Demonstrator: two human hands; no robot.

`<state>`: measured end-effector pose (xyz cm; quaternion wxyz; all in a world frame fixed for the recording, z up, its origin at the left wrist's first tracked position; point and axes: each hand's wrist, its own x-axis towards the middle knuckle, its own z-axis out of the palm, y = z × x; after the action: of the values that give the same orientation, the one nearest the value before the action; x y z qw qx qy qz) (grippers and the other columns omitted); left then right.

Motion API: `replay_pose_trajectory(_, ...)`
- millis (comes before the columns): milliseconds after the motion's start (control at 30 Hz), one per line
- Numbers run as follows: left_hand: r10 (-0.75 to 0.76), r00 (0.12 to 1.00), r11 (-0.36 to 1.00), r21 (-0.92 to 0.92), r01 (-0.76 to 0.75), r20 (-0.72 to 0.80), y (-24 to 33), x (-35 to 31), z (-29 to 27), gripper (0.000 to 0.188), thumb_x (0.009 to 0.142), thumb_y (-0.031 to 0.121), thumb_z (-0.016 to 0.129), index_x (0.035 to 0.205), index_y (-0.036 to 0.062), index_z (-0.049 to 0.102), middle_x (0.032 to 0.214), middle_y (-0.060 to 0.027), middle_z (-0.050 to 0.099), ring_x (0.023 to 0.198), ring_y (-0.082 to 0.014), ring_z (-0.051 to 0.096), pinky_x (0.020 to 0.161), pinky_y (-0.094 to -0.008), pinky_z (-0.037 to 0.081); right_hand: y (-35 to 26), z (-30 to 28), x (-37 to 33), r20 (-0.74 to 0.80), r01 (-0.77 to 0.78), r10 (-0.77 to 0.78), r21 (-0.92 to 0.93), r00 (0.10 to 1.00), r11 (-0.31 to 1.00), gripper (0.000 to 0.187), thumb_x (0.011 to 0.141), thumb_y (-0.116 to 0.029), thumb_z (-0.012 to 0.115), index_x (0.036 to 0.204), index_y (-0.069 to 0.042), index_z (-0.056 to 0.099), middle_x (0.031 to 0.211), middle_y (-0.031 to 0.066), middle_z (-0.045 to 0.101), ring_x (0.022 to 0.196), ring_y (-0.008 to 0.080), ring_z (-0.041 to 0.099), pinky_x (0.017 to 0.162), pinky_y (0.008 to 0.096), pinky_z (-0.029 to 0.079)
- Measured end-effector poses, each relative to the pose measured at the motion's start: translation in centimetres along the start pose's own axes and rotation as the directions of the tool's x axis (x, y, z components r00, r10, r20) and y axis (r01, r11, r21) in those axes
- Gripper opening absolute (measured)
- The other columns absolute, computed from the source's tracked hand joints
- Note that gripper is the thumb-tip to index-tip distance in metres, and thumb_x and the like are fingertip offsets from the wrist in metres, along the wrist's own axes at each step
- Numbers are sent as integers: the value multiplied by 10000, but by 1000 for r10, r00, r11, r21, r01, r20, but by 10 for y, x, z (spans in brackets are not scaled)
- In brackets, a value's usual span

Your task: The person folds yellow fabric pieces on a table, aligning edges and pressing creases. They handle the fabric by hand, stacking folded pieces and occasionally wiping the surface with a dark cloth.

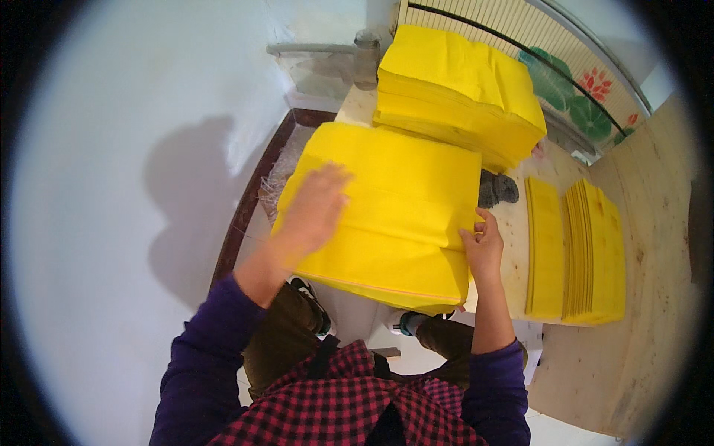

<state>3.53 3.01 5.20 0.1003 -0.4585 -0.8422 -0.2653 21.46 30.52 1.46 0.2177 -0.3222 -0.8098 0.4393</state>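
In front of me lies a large stack of yellow cloth sheets, felt-like, with crease lines across its top. My left hand is over the left part of the top sheet, fingers stretched out and slightly blurred; whether the palm presses down is hard to tell. At the stack's right edge, my right hand has its thumb and fingers closed on the rim of the cloth. How many layers it grips is hidden. A thin pinkish line runs along the near edge of the stack.
Behind stands a taller yellow cloth pile. Folded yellow pieces sit on the wooden table at right, near a plywood panel. A dark grey glove-like cloth lies between. A glass jar stands at the back; a white wall is left.
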Motion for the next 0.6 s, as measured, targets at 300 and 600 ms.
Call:
replay_pose_trajectory(300, -171, 910, 981, 146, 124, 378, 50, 12, 52, 565, 997, 377, 354, 1476, 92, 260, 1554, -100, 202, 1448, -239, 134, 1180, -417, 73, 0, -2, 2, 0, 49, -49, -97, 999, 994, 488, 795, -16, 684, 1249, -44, 507, 846, 79, 584, 672, 133, 569, 599, 271, 479)
replay_pose_trajectory(600, -304, 898, 934, 287, 214, 318, 35, 11, 52, 612, 975, 453, 364, 1484, 129, 260, 1561, -78, 199, 1447, -221, 147, 1166, -470, 63, -9, -17, 0, -43, 35, -40, -104, 998, 994, 404, 828, -50, 642, 1216, -35, 533, 865, 95, 584, 714, 173, 580, 633, 310, 482)
